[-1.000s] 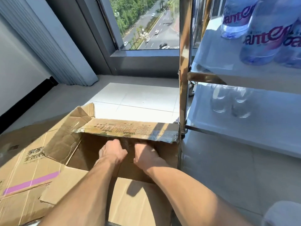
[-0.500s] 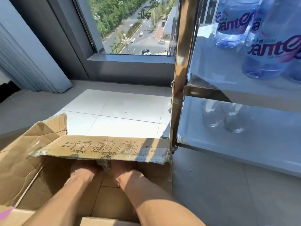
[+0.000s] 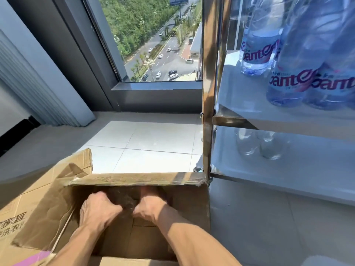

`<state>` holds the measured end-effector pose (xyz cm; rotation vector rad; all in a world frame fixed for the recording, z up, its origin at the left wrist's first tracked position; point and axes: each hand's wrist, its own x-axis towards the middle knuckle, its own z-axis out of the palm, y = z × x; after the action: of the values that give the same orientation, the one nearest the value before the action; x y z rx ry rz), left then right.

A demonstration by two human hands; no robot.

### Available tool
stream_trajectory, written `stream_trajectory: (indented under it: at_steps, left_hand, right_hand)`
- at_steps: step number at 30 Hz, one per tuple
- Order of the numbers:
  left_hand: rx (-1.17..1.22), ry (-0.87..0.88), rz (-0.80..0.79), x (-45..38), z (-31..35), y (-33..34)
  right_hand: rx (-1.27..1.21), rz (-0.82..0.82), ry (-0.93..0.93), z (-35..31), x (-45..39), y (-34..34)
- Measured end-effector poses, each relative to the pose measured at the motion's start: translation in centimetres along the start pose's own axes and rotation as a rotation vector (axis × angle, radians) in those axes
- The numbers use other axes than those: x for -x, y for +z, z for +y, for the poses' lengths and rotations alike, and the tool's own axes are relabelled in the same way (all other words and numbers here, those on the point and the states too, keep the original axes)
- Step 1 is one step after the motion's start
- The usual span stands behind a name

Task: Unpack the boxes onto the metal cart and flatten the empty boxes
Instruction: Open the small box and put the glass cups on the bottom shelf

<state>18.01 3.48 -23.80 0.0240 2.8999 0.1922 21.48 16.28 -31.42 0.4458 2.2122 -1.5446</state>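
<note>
An open brown cardboard box (image 3: 188,204) sits on the floor against the metal cart (image 3: 208,93). Its far flap (image 3: 134,179) lies level over the opening. Both my hands are inside the box, below that flap. My left hand (image 3: 99,208) and my right hand (image 3: 149,206) curl their fingers round a dark, glossy item (image 3: 124,198) between them. The item lies in shadow, and I cannot tell what it is. Water bottles (image 3: 288,73) with pink labels stand on the cart's upper shelf.
Two clear bottles or glasses (image 3: 259,143) stand on the cart's lower shelf (image 3: 307,169). A second cardboard box (image 3: 17,223) with pink tape lies at the left. Sunlit white floor tiles (image 3: 144,143) run to a window (image 3: 153,54). A curtain (image 3: 38,83) hangs at the left.
My hands have drawn back from under the far flap towards me, and the dark item now shows between them. The view has shifted a little.
</note>
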Motion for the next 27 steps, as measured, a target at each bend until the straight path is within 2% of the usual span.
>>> stream_trajectory:
  at_steps: [3,5,9,16,18,22,27]
  left_hand:
    - [-0.05,0.143,0.072,2.2,0.2,-3.0]
    - [-0.029,0.191,0.072,4.1,1.3,-5.9]
    - [-0.032,0.311,0.062,7.3,4.3,-11.1]
    - [-0.122,0.528,0.241,11.9,12.7,-15.1]
    - [-0.123,0.559,0.25,12.4,14.2,-15.5]
    - [0.039,0.54,0.214,13.0,14.5,-14.7]
    - [0.208,0.53,0.168,13.9,15.0,-13.3]
  right_hand:
    - [0.173,0.243,-0.124,-2.5,6.1,-2.6]
    - [0.08,0.333,-0.201,-3.6,9.8,-4.3]
    - [0.033,0.445,-0.227,-5.6,13.7,-7.6]
    - [-0.115,0.755,-0.183,-5.5,19.8,-12.7]
    - [-0.14,0.798,-0.191,-5.0,20.8,-14.1]
    - [-0.188,0.757,-0.202,-4.1,21.5,-15.2]
    - [-0.264,0.857,-0.214,-3.7,22.5,-16.4]
